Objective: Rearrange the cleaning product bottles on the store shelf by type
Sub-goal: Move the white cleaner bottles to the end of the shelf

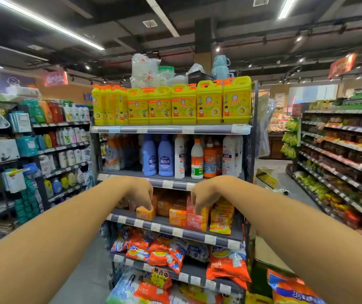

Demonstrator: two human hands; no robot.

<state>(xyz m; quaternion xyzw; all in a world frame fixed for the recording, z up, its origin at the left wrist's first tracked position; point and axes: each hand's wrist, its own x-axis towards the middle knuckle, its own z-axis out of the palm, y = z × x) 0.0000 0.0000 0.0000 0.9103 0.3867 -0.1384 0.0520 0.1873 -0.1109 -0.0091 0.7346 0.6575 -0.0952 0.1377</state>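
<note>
Bottles [165, 155] of cleaning product are standing upright in a mixed row on the shelf just above the soap shelf [175, 230], blue beside white and orange, likely waiting to be grouped. Both hands are working below them instead. The left hand [139, 191] is curling its fingers [146, 205] down onto an orange soap box [145, 213], apparently pinching it. The right hand [206, 194] is pressing bent fingers onto a pink box [194, 220].

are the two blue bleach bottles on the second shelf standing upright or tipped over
Upright. Both blue bottles stand side by side on their bases on the second shelf, caps pointing up and labels facing forward.
</note>
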